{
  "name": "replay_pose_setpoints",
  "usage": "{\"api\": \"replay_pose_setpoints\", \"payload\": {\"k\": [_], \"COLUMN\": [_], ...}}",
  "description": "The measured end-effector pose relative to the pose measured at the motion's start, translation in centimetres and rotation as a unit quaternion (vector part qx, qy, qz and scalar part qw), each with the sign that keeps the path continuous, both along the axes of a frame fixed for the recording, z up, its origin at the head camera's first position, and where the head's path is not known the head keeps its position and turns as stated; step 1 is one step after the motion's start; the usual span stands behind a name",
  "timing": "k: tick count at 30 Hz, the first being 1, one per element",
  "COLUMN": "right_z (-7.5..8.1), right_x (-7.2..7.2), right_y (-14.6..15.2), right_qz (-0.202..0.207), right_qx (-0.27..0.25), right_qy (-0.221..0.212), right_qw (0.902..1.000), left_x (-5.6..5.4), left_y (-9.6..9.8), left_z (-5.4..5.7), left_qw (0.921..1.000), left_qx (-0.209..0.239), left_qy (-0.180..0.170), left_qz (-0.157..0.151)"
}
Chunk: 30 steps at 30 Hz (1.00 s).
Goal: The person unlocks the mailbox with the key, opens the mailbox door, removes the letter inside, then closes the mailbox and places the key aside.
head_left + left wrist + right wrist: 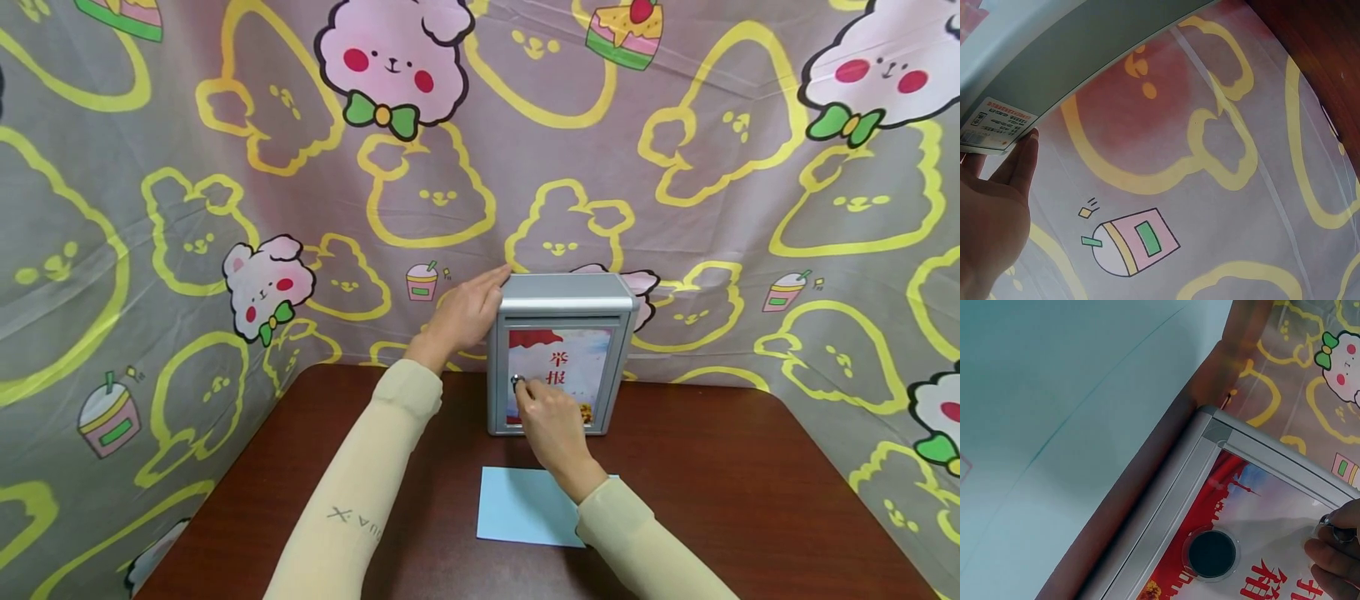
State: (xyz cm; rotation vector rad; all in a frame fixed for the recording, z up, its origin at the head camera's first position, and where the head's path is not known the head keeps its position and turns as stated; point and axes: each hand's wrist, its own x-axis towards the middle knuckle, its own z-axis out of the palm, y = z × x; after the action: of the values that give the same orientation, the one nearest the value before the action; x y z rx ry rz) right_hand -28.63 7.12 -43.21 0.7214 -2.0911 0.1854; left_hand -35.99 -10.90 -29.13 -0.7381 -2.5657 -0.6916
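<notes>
A grey metal box (555,293) stands upright on the table, its framed front bearing a red-and-white sheet with Chinese characters. My left hand (468,312) rests against its upper left edge with fingers extended. In the left wrist view, fingertips (1034,134) touch the box beside a white printed label (997,124). My right hand (552,421) is at the left part of the front panel. Its thumb and fingers pinch what looks like a small key (1342,535) at the silver lock (1325,520); the fingers partly hide it.
A light blue sheet (517,508) lies on the dark red-brown table (720,467) before the box, partly under my right forearm. Behind and at both sides hangs a cartoon-printed cloth (450,200). A dark round piece (1212,554) sits on the box front.
</notes>
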Motion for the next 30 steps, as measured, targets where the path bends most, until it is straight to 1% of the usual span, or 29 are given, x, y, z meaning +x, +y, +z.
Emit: {"api": "replay_pose_setpoints", "payload": {"k": [7,12,19,30], "right_z": [-0.05,-0.05,-0.08,0.23], "right_x": [-0.04,-0.07,-0.08,-0.07], "right_y": [0.23,0.37,0.54,0.51], "right_qz": [0.002,0.005,0.002,-0.011], "right_qx": [0.008,0.015,0.039,0.072], "right_qy": [0.011,0.003,-0.001,0.016], "right_qw": [0.9999,0.9999,0.9992,0.9972], "left_x": [0.02,0.10,0.04,0.06], "left_y": [0.05,0.07,-0.02,-0.03], "left_z": [0.00,0.02,-0.10,-0.12], "left_qw": [1.0000,1.0000,1.0000,1.0000], "left_qx": [-0.002,-0.004,-0.001,-0.003], "left_qy": [0.000,-0.001,-0.002,0.002], "left_qz": [0.000,0.001,-0.001,-0.003]}}
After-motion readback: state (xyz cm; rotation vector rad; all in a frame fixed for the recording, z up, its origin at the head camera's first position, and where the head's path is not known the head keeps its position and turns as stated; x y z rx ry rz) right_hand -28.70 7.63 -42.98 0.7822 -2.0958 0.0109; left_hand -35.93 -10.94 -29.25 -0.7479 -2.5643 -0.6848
